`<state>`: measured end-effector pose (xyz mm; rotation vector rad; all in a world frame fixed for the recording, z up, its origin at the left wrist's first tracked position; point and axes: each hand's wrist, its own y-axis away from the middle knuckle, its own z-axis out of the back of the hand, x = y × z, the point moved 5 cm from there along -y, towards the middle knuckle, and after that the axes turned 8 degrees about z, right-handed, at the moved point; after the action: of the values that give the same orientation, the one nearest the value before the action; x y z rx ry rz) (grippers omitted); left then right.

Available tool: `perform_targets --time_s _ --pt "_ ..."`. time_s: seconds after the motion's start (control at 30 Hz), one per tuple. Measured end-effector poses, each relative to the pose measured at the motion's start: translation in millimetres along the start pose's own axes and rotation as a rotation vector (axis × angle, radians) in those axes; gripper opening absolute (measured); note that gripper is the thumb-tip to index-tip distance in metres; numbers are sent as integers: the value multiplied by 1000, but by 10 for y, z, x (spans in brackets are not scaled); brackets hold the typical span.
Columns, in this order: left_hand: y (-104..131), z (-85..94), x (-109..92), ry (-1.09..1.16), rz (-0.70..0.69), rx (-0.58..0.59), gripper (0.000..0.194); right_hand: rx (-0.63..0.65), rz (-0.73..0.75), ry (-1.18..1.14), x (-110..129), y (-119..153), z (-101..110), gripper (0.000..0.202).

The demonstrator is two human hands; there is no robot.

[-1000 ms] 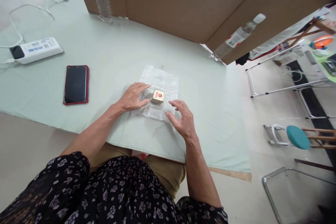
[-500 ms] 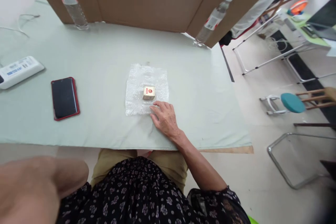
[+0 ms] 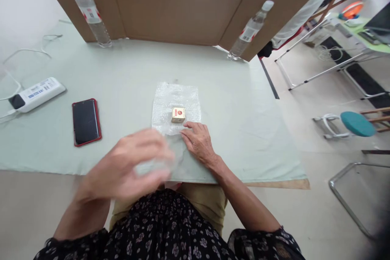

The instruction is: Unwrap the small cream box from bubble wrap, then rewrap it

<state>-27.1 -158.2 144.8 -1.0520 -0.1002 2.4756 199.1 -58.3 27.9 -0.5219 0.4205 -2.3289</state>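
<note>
A small cream-and-gold box (image 3: 178, 115) with red print rests on a square of bubble wrap (image 3: 161, 103), which lies flat on the cloth. My right hand (image 3: 199, 142) is at the wrap's near right corner, fingers apart and fingertips at its edge, just short of the box. Over the table's front edge, my left hand (image 3: 131, 162) is in the air, blurred by motion. Its thumb stands apart from the curved fingers, and I see nothing held between them.
A phone in a red case (image 3: 87, 122) and a white device with a cable (image 3: 39, 93) lie to the left. Two water bottles (image 3: 94, 22) (image 3: 250, 31) stand against a cardboard panel (image 3: 179, 4) at the back. A teal stool (image 3: 358, 124) is on the floor at right.
My left hand has swung in from the lower left to above the front of the table. My right hand stays by the wrap. The whole view has shifted slightly.
</note>
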Motion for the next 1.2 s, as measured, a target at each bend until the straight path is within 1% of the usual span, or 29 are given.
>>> perform_targets --time_s 0.07,0.1,0.13,0.17,0.23,0.3,0.33,0.37,0.47,0.5,0.53,0.6,0.67,0.7,0.8,0.87,1.0,1.1,1.2 --pt "-518 -312 257 -154 33 -23 48 -33 11 0 -41 -64 51 15" --pt "-732 -466 402 -248 67 -26 54 -47 5 -2 -69 -99 70 15" --pt "-902 -598 527 -277 77 -34 59 -59 -6 -8 -102 -136 84 14" --pt "-1030 -699 639 -302 98 -57 58 -69 -19 -18 -139 -177 91 13" --pt "-1186 -834 819 -299 160 -77 42 -81 -42 -61 -220 -268 87 12" --pt "-1277 -886 927 -217 212 -87 26 -96 -64 -127 -312 -369 72 11" --pt "-1316 -892 968 -161 244 -83 26 -103 -77 -165 -361 -420 62 11" --pt "-1353 -886 1009 -103 285 -82 31 -107 -90 -207 -410 -468 51 11" --pt "-1437 -831 1137 75 431 -85 61 -92 -123 -344 -533 -578 1 10" --pt "-1451 -815 1176 125 474 -75 66 -82 -133 -392 -561 -599 -21 10" --pt "-1460 -808 1207 170 508 -53 64 -76 -141 -440 -584 -610 -43 11" --pt "-1467 -827 1244 235 554 25 45 -89 -160 -536 -613 -612 -85 12" --pt "-1477 -862 1238 283 550 68 29 -115 -182 -617 -628 -595 -126 14" --pt "-1489 -875 1219 305 521 54 26 -126 -193 -645 -631 -585 -145 14" --pt "-1529 -910 1142 360 399 -46 21 -141 -218 -674 -625 -558 -186 15" --pt "-1538 -954 1114 413 375 -75 19 -154 -230 -671 -619 -547 -191 16" --pt "-1520 -1023 1119 520 442 -93 22 -193 -262 -658 -604 -528 -166 15" --pt "-1499 -1038 1127 543 481 -120 25 -209 -292 -657 -579 -516 -150 15" --pt "-1489 -1053 1130 547 489 -132 25 -222 -303 -667 -550 -510 -155 16"
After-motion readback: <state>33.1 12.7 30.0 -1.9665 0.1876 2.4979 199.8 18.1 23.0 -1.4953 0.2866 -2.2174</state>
